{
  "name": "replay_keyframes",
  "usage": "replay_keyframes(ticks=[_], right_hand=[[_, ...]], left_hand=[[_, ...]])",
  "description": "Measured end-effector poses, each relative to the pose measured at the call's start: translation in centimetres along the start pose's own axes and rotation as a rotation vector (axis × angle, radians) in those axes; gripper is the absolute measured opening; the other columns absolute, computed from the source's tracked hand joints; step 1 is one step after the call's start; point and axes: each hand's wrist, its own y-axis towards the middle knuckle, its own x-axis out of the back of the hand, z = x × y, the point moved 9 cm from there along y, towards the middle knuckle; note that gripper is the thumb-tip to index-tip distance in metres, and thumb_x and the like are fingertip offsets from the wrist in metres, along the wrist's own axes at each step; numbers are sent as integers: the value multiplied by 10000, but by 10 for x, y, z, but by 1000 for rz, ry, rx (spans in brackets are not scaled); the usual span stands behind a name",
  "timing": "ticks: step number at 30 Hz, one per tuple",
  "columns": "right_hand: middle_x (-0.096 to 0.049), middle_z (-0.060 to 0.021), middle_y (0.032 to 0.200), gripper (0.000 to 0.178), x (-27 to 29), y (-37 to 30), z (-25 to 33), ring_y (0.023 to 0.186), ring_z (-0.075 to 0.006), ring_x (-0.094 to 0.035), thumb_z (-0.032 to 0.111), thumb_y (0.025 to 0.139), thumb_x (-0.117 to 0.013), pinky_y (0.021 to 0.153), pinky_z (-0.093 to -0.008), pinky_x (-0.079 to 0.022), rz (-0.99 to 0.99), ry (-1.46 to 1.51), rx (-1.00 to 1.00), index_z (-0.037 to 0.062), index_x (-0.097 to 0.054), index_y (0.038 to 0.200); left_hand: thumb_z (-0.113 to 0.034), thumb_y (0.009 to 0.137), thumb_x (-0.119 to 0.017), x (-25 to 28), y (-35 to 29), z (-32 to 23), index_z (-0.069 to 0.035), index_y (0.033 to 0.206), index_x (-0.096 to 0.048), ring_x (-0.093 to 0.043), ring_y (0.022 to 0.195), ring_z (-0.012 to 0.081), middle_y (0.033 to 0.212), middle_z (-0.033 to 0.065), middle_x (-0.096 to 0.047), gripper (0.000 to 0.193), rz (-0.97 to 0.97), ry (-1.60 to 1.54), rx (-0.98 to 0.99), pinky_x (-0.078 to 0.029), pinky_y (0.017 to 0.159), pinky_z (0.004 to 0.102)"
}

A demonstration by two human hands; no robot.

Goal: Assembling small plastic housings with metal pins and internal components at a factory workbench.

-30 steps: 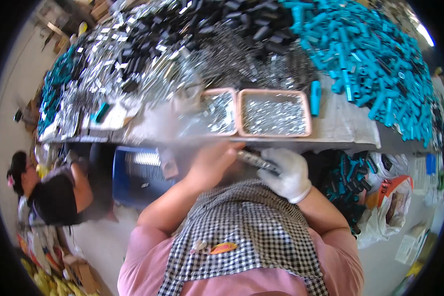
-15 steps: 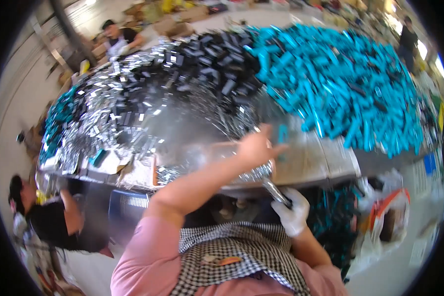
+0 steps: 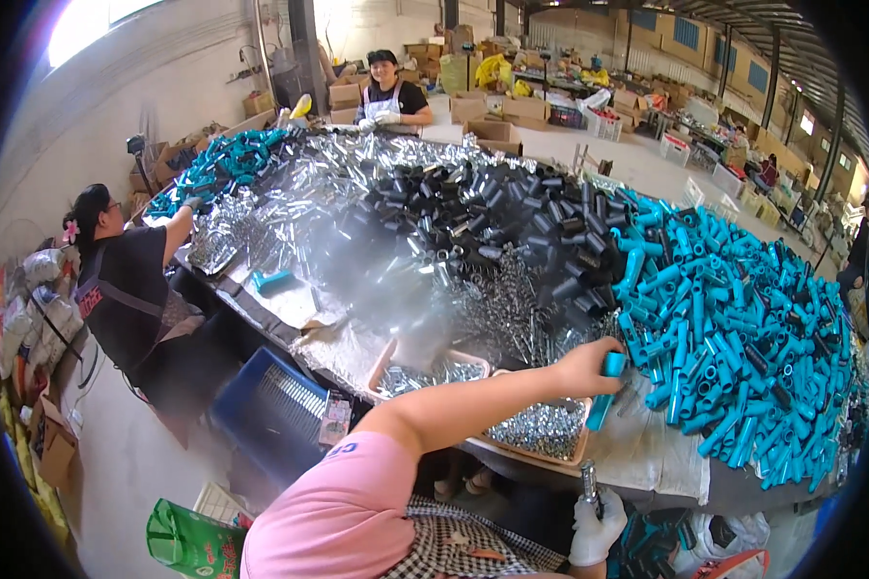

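Note:
My bare left hand (image 3: 584,369) is closed round a teal plastic handle piece (image 3: 602,409), at the near edge of a big heap of teal plastic handles (image 3: 729,333). In my white-gloved right hand (image 3: 597,531), low and close to my body, a shiny metal tube-shaped part (image 3: 589,480) stands upright. Beneath my left forearm sits a shallow tray (image 3: 536,429) of small silvery metal parts. Another tray (image 3: 433,372) of metal bits lies to its left, partly hidden by a blurred patch.
Black plastic tubes (image 3: 483,207) and loose springs (image 3: 512,304) are heaped beyond the trays. Shiny metal pieces (image 3: 304,183) cover the far left. One co-worker (image 3: 130,270) reaches in from the left; another (image 3: 393,101) stands across. A blue crate (image 3: 270,405) is below the table edge.
The view has tilted up, showing more of the room. My left hand has moved right and taken hold of a teal handle piece. The right hand still holds the metal part.

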Motion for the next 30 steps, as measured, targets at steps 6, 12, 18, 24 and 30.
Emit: replay_keyframes(ticks=[6, 12, 18, 24, 30], right_hand=[[-497, 18, 616, 111, -31, -1, -1, 489, -49, -425, 12, 692, -636, 425, -214, -338, 112, 3, 23, -9, -604, 796], [-613, -28, 737, 271, -100, -17, 21, 637, -99, -558, 18, 598, -740, 607, -248, -470, 386, -28, 155, -47, -649, 845], [-663, -99, 763, 312, -152, -40, 55, 664, -136, -631, 66, 560, -801, 635, -263, -504, 656, -202, 241, -36, -677, 828], [-682, -179, 852, 561, -192, -77, 49, 751, -263, -691, 292, 586, -878, 694, -338, -535, 886, -429, 284, -15, -660, 1003], [-642, -174, 755, 353, -212, -66, 43, 695, -353, -651, 297, 699, -789, 634, -385, -516, 956, -332, 307, 37, -665, 903]], left_hand=[[-11, 799, -713, 82, -116, 9, -54, 1073, -472, -577, 893, 119, 992, 40, -578, 368, 244, -462, 130, -506, 768, 291], [-110, 793, -771, 92, -207, 29, -45, 1133, -575, -565, 950, 119, 1035, 18, -617, 398, 260, -340, 107, -459, 852, 301], [-166, 690, -804, 103, -262, -4, 5, 1034, -633, -636, 862, 320, 953, 149, -647, 421, 266, 67, -150, -516, 759, 376], [-184, 722, -779, 81, -296, -8, 29, 1023, -613, -619, 719, 330, 842, 150, -602, 405, 242, 120, -299, -513, 614, 398], [-234, 656, -804, 77, -287, -3, 2, 1000, -618, -606, 728, 305, 843, 128, -592, 456, 177, 151, -399, -510, 608, 394]])
